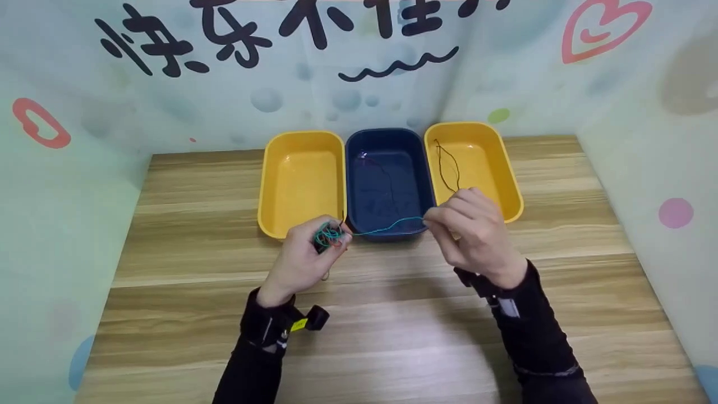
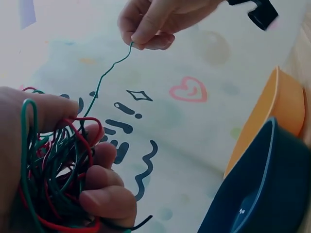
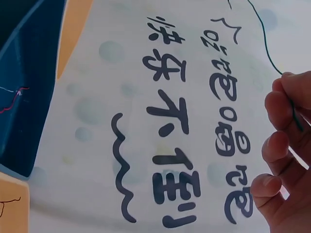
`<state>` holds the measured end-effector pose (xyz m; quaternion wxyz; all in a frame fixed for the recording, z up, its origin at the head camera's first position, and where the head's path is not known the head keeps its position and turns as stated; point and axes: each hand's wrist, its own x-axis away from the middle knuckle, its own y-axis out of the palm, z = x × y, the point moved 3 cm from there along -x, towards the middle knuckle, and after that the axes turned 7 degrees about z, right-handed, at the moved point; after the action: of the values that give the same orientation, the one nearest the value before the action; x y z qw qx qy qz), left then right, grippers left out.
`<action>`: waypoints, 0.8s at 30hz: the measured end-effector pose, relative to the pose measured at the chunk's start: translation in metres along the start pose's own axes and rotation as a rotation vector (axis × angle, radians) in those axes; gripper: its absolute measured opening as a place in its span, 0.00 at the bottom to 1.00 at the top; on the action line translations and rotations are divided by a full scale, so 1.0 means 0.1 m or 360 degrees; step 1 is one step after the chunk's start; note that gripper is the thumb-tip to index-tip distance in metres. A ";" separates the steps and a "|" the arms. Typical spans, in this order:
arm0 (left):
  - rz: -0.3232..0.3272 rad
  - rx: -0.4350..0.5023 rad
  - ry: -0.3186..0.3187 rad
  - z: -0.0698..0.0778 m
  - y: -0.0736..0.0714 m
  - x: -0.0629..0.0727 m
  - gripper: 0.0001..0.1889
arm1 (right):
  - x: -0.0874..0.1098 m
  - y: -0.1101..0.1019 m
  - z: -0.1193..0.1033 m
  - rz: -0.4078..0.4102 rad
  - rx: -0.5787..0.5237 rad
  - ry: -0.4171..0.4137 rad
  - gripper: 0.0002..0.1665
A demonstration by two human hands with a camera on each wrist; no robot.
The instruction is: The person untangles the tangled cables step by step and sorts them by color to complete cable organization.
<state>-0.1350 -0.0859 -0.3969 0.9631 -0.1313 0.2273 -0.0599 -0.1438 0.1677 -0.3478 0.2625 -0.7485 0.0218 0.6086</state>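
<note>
My left hand (image 1: 297, 255) holds a tangled bundle of thin wires (image 2: 53, 165), green, red and black, with the fingers curled round it. One green wire (image 1: 387, 228) runs from this bundle across to my right hand (image 1: 474, 233). Thumb and forefinger of that hand pinch it near its tip, and a short end shows past the fingers in the right wrist view. Between the two hands the wire hangs slightly wavy, over the near edge of the navy tray (image 1: 406, 168). A black wire end (image 2: 141, 223) sticks out below the left fingers.
Side by side at the back of the wooden table (image 1: 196, 252) stand a left yellow tray (image 1: 300, 185), the navy tray and a right yellow tray (image 1: 493, 163). Red wire (image 3: 12, 104) lies in the navy tray, a dark wire (image 1: 440, 165) in the right one. A printed backdrop (image 1: 314, 101) rises behind.
</note>
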 end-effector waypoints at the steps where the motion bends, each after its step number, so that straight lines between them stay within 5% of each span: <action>1: -0.0007 -0.0077 0.0036 0.01 0.00 0.00 0.03 | 0.00 -0.02 0.02 -0.0002 -0.0001 0.0016 0.04; 7: 0.0015 -0.0335 0.0172 0.05 -0.01 0.01 0.05 | -0.01 -0.10 0.10 0.0020 -0.0010 0.0073 0.03; 17: 0.0045 -0.0396 0.0310 0.09 -0.08 0.01 0.05 | -0.01 -0.15 0.14 -0.0002 -0.0036 0.0069 0.04; 24: 0.0184 -0.0425 0.0335 0.09 -0.15 0.01 0.08 | 0.00 -0.17 0.14 -0.0051 -0.0066 0.0060 0.04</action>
<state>-0.1310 -0.0983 -0.3854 0.9098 -0.2377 0.3400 0.0127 -0.1503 0.1888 -0.3434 0.2561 -0.7653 0.0023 0.5906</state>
